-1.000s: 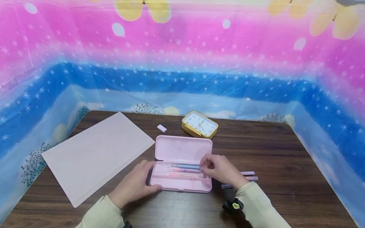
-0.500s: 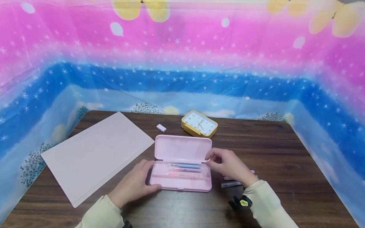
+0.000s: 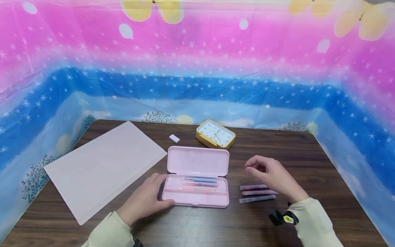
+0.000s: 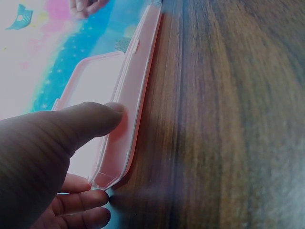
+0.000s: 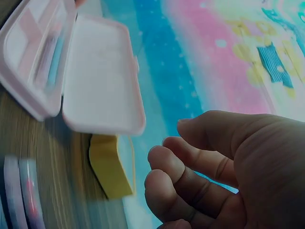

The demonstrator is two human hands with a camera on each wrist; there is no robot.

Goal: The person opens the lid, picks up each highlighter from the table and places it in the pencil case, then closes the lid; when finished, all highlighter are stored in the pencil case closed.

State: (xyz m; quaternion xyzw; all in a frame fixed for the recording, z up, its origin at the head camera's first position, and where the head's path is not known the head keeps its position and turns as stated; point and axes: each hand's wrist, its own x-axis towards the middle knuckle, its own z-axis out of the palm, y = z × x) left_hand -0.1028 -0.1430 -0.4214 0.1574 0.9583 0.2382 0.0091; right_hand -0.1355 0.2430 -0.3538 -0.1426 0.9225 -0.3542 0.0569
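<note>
An open pink pencil case lies on the table with its lid tipped back. Several pens rest in its long rear compartment. My left hand grips the case's left end, thumb on the front wall and fingers round the corner, as the left wrist view shows. To the right of the case, my right hand hovers with loosely bent fingers and nothing between them. Below it on the table lie three more pens: a purplish one, a pinkish one and a greyish one.
Behind the case stands a yellow alarm clock, with a small white-and-pink eraser to its left. A large pale flat folder or board covers the left part of the dark wooden table. Patterned cloth hangs around the back and sides.
My right hand has left the pen compartment and moved right, over the loose pens, which now show more fully. The left hand has stayed on the pencil case.
</note>
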